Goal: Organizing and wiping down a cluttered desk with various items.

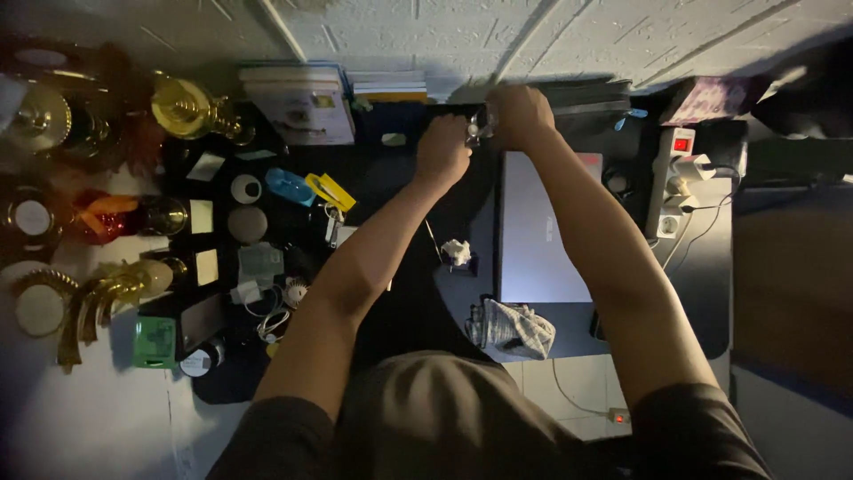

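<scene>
On the dim, cluttered desk's far edge, the left hand (442, 151) and right hand (520, 116) together clasp a small clear glass object (481, 124), likely fragile and slippery; best gripped around its sides.

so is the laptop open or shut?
Shut. The laptop lies flat on the desk, grey lid up, with no screen or keys showing.

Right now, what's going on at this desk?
A person leans over a dark, cluttered desk, both arms stretched toward the far wall. The left hand and right hand meet around a small clear, shiny object; it is too dim to tell what it is. A closed grey laptop lies under the right forearm, with a crumpled checked cloth in front of it. Gold trophies stand to the left and a white power strip lies to the right.
</scene>
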